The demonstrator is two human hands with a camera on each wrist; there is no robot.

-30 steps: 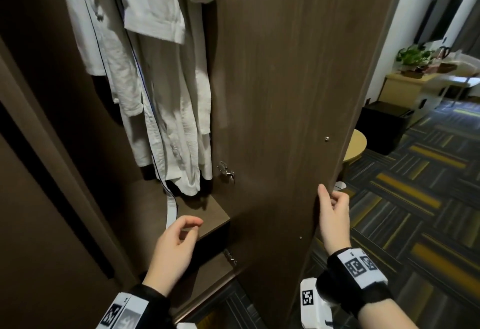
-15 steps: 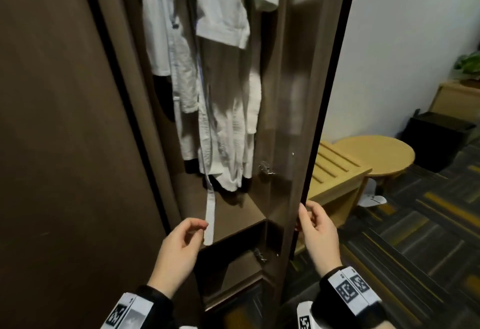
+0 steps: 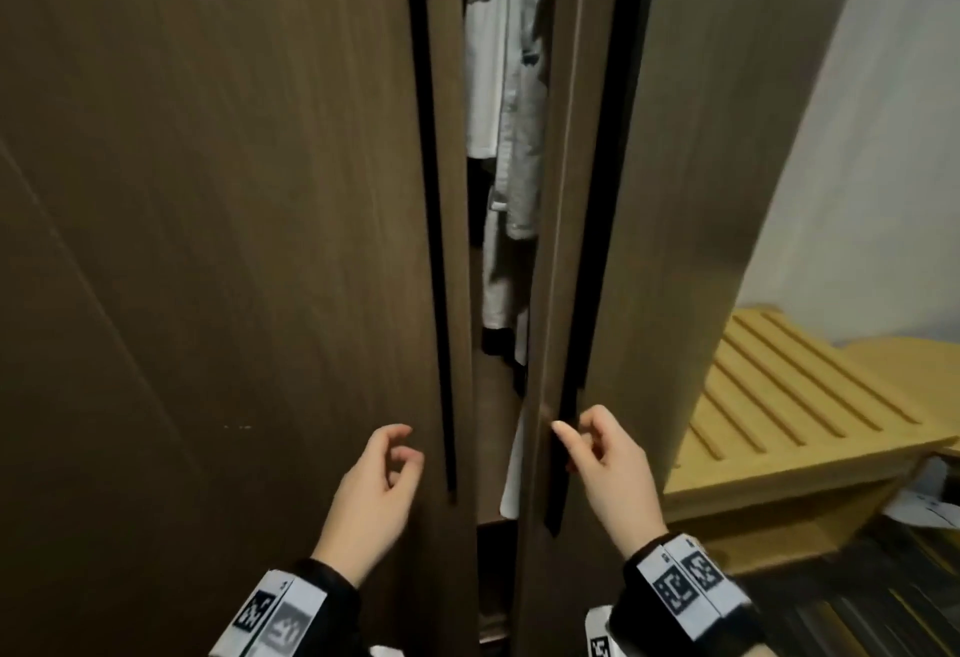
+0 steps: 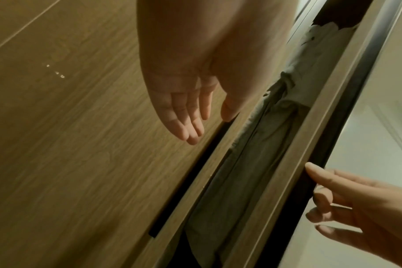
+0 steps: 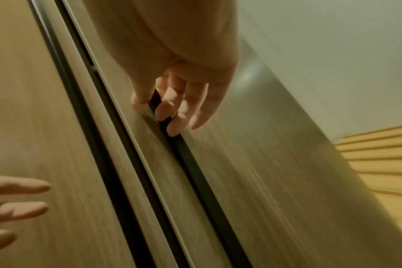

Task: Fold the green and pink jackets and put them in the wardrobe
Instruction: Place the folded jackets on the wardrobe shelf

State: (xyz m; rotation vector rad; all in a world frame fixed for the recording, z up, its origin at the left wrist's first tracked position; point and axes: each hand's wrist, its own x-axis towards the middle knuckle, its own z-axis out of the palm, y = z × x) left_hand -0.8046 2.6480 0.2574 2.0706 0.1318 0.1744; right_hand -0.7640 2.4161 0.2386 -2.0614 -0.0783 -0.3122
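Observation:
The brown wardrobe fills the head view, its left door (image 3: pixel 208 241) closed flat. Its right door (image 3: pixel 675 189) stands only a narrow gap away from the left one. White garments (image 3: pixel 504 85) hang inside that gap, also showing as white garments (image 4: pixel 276 127) in the left wrist view. My right hand (image 3: pixel 571 435) pinches the right door's edge, thumb on the front lip and fingers (image 5: pixel 172 112) curled into the black handle groove. My left hand (image 3: pixel 402 448) hovers in front of the left door, loosely curled and holding nothing (image 4: pixel 202 119). No green or pink jacket is in view.
A slatted wooden bench (image 3: pixel 805 396) stands low to the right of the wardrobe, against a white wall (image 3: pixel 883 137). Something white (image 3: pixel 924 506) lies under the bench. Dark striped carpet (image 3: pixel 857 615) covers the floor at the bottom right.
The right door has swung left with my right hand on its edge, and the opening has narrowed to a slit. My left hand has come out of the wardrobe to the left door's front.

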